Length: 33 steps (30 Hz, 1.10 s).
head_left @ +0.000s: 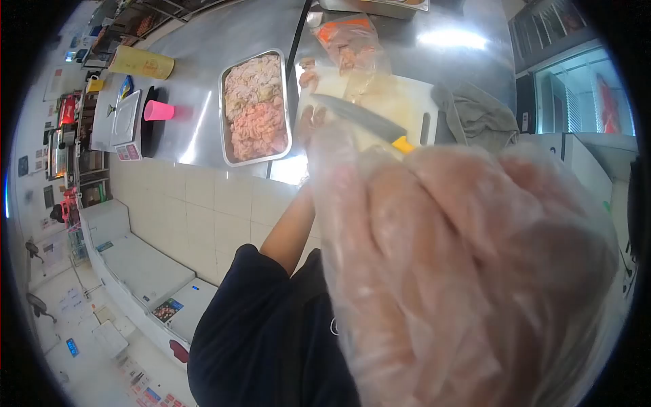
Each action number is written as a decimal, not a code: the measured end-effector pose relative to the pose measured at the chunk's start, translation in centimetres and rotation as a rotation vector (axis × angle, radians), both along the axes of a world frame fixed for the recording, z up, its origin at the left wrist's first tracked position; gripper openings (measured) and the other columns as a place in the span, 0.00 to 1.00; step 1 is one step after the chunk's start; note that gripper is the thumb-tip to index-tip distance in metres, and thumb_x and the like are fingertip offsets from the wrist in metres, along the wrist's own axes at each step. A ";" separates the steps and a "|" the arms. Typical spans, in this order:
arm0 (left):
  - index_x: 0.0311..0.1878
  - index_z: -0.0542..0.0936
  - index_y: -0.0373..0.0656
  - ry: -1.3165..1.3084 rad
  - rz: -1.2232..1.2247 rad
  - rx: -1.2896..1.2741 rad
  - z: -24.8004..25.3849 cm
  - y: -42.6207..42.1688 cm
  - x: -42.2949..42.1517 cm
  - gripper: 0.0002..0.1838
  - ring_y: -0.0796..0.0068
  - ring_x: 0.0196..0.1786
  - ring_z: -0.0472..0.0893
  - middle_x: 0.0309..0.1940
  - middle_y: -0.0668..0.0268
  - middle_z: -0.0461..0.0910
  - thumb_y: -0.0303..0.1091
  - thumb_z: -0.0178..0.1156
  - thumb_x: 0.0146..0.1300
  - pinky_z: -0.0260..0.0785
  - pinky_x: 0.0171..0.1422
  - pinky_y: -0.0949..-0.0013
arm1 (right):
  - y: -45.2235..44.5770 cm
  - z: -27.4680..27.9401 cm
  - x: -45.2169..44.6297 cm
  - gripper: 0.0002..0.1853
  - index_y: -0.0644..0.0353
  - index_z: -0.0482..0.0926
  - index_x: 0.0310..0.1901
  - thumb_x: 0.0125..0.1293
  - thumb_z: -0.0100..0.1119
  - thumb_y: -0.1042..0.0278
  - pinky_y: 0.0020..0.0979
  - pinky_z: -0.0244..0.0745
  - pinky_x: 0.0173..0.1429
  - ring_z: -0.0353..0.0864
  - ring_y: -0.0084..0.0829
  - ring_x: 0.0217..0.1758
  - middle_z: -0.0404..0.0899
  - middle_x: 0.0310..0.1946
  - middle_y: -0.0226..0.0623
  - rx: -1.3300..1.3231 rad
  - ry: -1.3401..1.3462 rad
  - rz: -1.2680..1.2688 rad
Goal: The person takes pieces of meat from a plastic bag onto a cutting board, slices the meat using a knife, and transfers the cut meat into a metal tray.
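Note:
My right hand [461, 271], in a clear plastic glove, is raised close to the camera and fills the lower right. Its fingers look loosely bent and slightly apart, with nothing visible in them. My left forearm [291, 230] reaches toward the table, and the right glove covers most of my left hand, so its fingers cannot be made out. Beyond the gloves, a knife [363, 117] with a yellow handle lies on a white cutting board [407, 95]. Small pieces of raw meat [308, 78] lie at the board's left edge.
A metal tray [227, 149] of raw meat stands left of the board. A plastic bag [349, 44] with meat lies behind it, and a grey cloth [478, 119] at its right. Farther left are a pink cup [157, 110], a scale [127, 125] and a yellow cylinder [141, 62].

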<state>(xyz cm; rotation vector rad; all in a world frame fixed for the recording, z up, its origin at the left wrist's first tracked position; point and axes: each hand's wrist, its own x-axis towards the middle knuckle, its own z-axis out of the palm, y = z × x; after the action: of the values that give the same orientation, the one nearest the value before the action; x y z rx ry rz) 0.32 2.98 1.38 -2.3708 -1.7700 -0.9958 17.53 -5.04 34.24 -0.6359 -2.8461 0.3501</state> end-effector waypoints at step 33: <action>0.66 0.78 0.47 -0.136 -0.022 -0.397 0.3 18.2 4.9 0.23 0.52 0.52 0.86 0.51 0.52 0.85 0.34 0.63 0.67 0.77 0.54 0.53 | -1.1 -28.9 7.5 0.18 0.60 0.79 0.56 0.64 0.60 0.70 0.43 0.79 0.56 0.83 0.44 0.51 0.81 0.44 0.44 -0.196 -0.175 -1.036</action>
<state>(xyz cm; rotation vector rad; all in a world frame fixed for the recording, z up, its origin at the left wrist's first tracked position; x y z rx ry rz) 5.22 21.21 1.72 -2.6014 -2.1745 -0.8966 24.99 -6.18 5.37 -2.0780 -2.2003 0.3780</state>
